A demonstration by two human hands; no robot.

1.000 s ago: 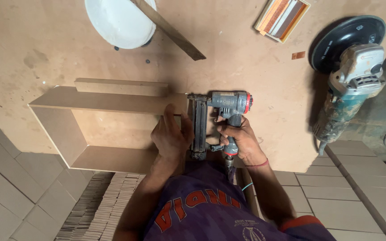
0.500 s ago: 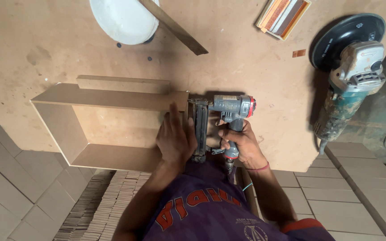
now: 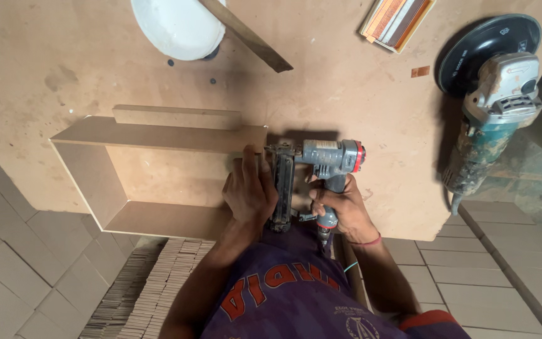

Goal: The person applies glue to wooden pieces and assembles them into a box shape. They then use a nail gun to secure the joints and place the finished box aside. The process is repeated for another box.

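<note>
An open box frame of brown fibreboard lies on a large fibreboard sheet. My left hand presses flat on the frame's right end panel, fingers pointing away from me. My right hand grips the handle of a grey nail gun with a red cap. The gun's black magazine runs along the outer face of that end panel, just right of my left hand.
A white bowl-shaped object and a wooden strip lie at the top. A box of nail strips sits top right. An angle grinder rests at the right. Small stacked strips and floor tiles lie below.
My left hand has slid slightly along the end panel. The nail gun stays against the frame's right end with little other movement.
</note>
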